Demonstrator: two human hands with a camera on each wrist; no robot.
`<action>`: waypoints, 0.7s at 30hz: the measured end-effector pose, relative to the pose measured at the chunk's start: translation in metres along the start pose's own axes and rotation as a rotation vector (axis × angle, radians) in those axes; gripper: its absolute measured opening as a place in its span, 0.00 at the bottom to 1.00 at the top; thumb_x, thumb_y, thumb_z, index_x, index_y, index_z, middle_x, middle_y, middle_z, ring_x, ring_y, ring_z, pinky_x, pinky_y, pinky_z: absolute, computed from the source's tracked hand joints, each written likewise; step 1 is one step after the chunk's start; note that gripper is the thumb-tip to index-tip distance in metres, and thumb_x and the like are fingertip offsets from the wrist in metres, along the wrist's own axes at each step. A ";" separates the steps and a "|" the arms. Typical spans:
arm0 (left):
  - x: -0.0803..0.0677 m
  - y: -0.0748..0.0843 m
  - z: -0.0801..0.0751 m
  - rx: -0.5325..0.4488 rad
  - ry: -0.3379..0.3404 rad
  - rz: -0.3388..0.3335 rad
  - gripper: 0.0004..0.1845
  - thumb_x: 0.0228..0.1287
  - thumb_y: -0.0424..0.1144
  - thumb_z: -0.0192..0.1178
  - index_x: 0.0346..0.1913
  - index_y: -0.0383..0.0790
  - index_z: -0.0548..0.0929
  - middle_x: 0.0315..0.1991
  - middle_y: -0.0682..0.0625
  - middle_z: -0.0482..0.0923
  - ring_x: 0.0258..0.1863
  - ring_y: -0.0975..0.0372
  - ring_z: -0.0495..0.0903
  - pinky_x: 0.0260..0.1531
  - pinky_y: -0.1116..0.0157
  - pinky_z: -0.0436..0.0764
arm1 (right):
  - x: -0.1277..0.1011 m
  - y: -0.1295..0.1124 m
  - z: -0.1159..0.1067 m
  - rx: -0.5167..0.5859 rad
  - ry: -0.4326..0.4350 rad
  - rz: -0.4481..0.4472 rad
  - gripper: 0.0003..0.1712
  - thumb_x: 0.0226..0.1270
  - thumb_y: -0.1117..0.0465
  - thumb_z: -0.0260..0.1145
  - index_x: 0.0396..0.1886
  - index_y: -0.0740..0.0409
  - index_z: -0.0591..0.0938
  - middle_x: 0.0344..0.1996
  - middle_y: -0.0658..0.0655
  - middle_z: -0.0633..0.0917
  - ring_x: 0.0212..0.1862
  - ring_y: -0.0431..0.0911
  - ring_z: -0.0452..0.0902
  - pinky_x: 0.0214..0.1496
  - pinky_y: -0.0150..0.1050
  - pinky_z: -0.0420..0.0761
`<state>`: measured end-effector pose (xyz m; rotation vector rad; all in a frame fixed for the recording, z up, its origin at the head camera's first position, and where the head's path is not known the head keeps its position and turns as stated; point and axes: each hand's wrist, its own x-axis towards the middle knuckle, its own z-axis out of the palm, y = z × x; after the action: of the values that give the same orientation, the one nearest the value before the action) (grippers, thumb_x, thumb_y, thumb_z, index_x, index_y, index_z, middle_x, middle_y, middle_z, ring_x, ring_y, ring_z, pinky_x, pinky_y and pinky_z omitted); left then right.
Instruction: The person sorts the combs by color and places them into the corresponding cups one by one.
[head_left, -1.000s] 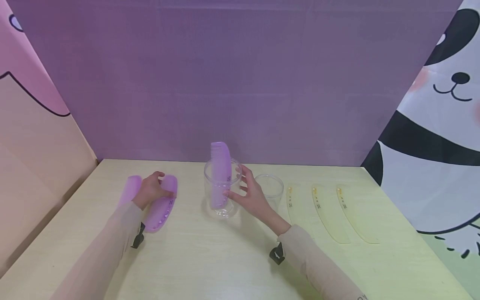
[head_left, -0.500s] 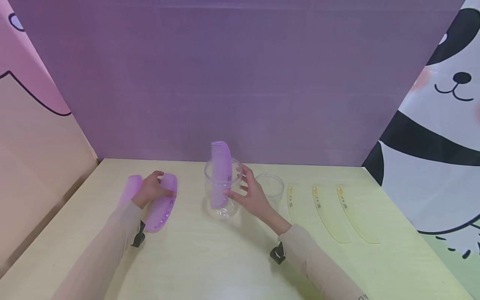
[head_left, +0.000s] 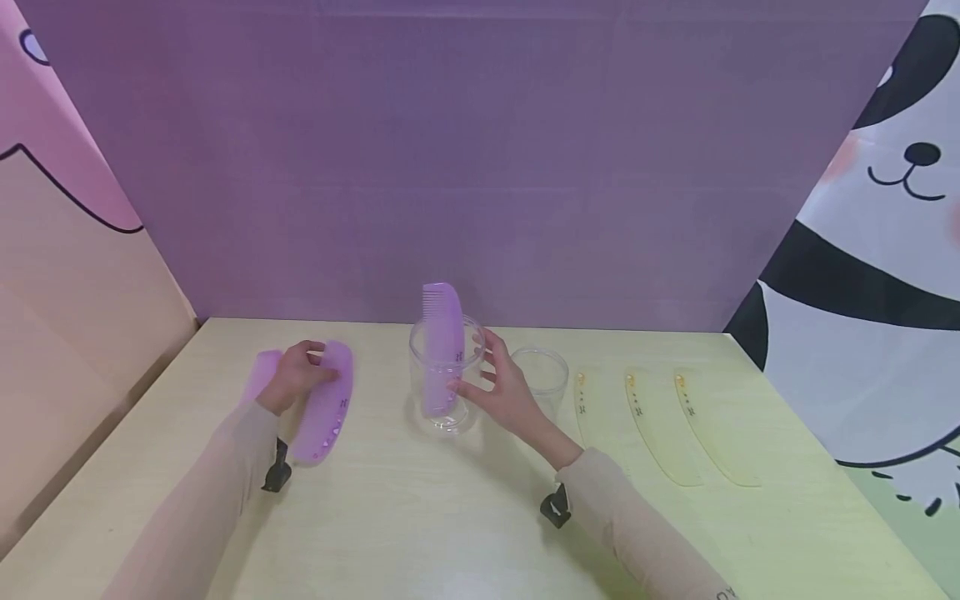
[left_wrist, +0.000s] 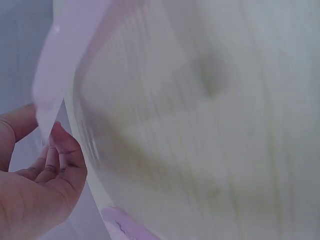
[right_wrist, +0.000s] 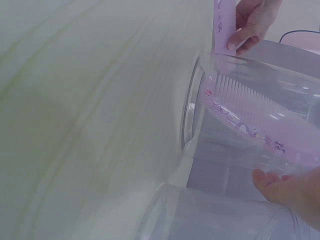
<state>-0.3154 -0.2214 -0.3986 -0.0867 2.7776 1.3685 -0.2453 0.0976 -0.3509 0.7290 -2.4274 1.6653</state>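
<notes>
My left hand [head_left: 298, 375] pinches a purple comb [head_left: 327, 408] by its upper end, its lower end down on the pale table [head_left: 420, 517]. My right hand [head_left: 501, 387], fingers loosely spread, touches the side of a clear cup [head_left: 444, 383] holding another purple comb upright [head_left: 441, 346]. A second clear cup [head_left: 542, 379] stands just right; three yellow combs [head_left: 660, 425] lie beyond.

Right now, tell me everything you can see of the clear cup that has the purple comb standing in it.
The clear cup is see-through plastic by the look of it, round and open-topped, standing upright on the pale wooden table. One purple comb stands in it on end, leaning, its top past the rim. The right hand touches its right side with spread fingers. A second, empty clear cup stands just to its right.
</notes>
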 end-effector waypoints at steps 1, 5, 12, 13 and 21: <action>0.000 0.001 0.000 -0.020 -0.004 -0.005 0.34 0.54 0.34 0.60 0.62 0.26 0.60 0.53 0.30 0.67 0.46 0.48 0.73 0.46 0.57 0.77 | 0.000 0.000 0.000 -0.002 0.000 0.001 0.46 0.54 0.64 0.68 0.68 0.66 0.53 0.65 0.66 0.62 0.65 0.63 0.59 0.62 0.57 0.68; -0.002 0.004 0.000 -0.075 -0.015 -0.021 0.32 0.56 0.33 0.59 0.62 0.25 0.61 0.53 0.32 0.67 0.45 0.51 0.73 0.40 0.63 0.78 | 0.000 -0.001 0.000 -0.007 0.001 0.001 0.46 0.54 0.64 0.68 0.68 0.66 0.52 0.66 0.67 0.61 0.65 0.63 0.60 0.61 0.56 0.68; -0.007 0.011 -0.004 -0.150 -0.065 -0.040 0.31 0.59 0.35 0.57 0.62 0.24 0.60 0.56 0.31 0.66 0.49 0.49 0.72 0.46 0.58 0.77 | -0.001 -0.002 0.000 -0.010 -0.001 -0.004 0.46 0.55 0.64 0.68 0.68 0.66 0.52 0.66 0.68 0.61 0.65 0.64 0.59 0.61 0.57 0.68; -0.008 0.011 -0.005 -0.164 -0.076 -0.038 0.31 0.59 0.37 0.57 0.62 0.24 0.60 0.56 0.32 0.66 0.49 0.49 0.72 0.47 0.57 0.76 | -0.001 -0.003 0.000 -0.009 -0.001 -0.003 0.46 0.55 0.64 0.68 0.68 0.66 0.52 0.66 0.68 0.60 0.65 0.64 0.59 0.61 0.57 0.68; -0.010 0.016 -0.009 -0.202 -0.082 -0.018 0.30 0.59 0.36 0.57 0.62 0.28 0.61 0.55 0.35 0.66 0.45 0.55 0.72 0.37 0.67 0.74 | -0.001 -0.003 0.000 -0.004 0.001 -0.002 0.46 0.54 0.65 0.68 0.68 0.67 0.52 0.66 0.69 0.61 0.65 0.64 0.59 0.61 0.57 0.68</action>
<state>-0.3067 -0.2186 -0.3796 -0.0604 2.5590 1.6060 -0.2431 0.0970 -0.3485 0.7306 -2.4277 1.6592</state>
